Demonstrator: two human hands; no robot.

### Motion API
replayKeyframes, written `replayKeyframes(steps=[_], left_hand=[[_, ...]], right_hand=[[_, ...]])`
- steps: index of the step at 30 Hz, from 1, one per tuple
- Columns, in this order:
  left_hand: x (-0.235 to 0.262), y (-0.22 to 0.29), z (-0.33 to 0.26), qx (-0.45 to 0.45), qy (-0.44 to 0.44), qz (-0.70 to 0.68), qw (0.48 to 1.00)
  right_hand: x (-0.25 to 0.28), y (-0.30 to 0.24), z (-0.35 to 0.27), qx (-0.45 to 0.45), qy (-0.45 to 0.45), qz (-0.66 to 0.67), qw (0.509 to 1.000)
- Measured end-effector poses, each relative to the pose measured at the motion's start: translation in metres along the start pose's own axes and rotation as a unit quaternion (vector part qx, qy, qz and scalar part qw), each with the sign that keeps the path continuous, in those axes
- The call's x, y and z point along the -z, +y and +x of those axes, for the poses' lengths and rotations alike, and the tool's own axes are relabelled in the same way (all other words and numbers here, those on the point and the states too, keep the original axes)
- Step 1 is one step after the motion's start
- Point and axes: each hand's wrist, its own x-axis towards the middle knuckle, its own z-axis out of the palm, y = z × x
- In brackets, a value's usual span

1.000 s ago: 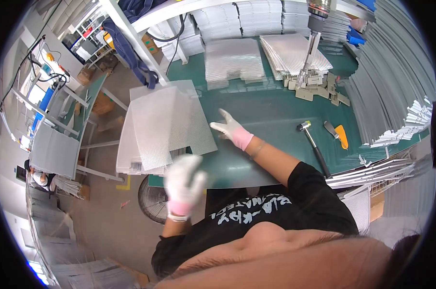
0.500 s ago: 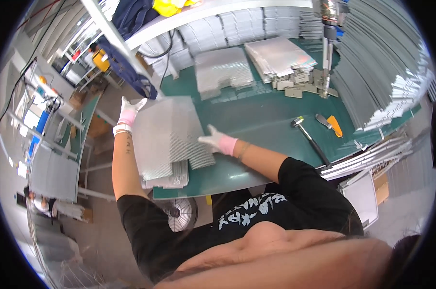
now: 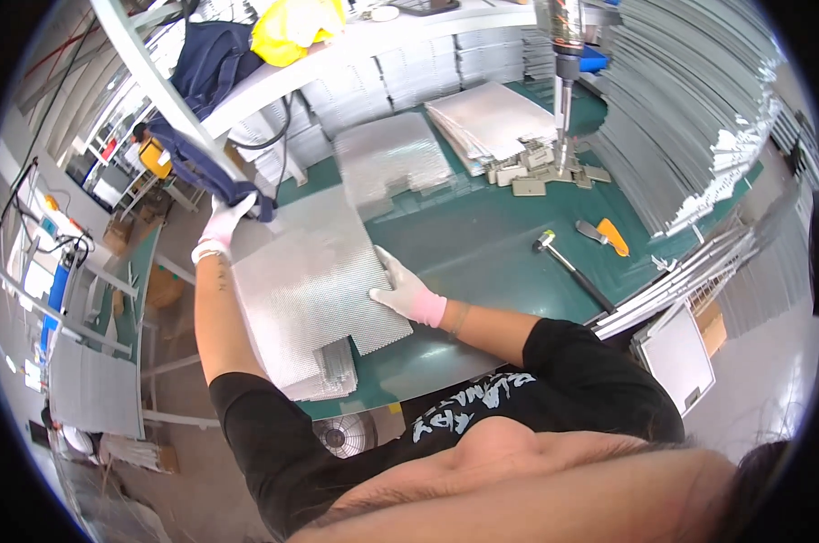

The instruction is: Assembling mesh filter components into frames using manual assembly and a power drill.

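A silvery, finely perforated metal sheet (image 3: 310, 262) with a notched near edge lies over a stack of similar sheets (image 3: 339, 369) at the left of the green table. At the sheet's far left edge is my left hand (image 3: 219, 228), gloved in white and pink, its thumb and fingers spread apart. My right hand (image 3: 407, 295), in a matching glove, grips the sheet's right edge, thumb on the top face. Its other fingers are partly hidden. Beyond them lies another notched sheet stack (image 3: 391, 154) on the table.
Behind to the right, a paler sheet stack (image 3: 491, 118) adjoins a heap of small metal plates (image 3: 536, 170), under a hanging power driver (image 3: 565, 54). A hammer (image 3: 574, 271) and an orange-handled knife (image 3: 613, 237) lie right. Tall grey stacked strips (image 3: 690, 118) border the table.
My right hand has reached the sheet's right edge and taken hold of it. The left hand stays by the far left edge. The whole view has shifted slightly.
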Motion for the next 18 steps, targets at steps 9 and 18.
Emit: replayKeyframes(steps=[9, 18], left_hand=[[0.040, -0.006, 0.014, 0.095, -0.016, 0.105, 0.990], [0.153, -0.019, 0.035, 0.203, 0.282, -0.173, 0.922]], right_hand=[[-0.002, -0.054, -0.033, 0.015, 0.048, 0.067, 0.996], [-0.003, -0.072, -0.031, 0.015, 0.079, 0.071, 0.994]])
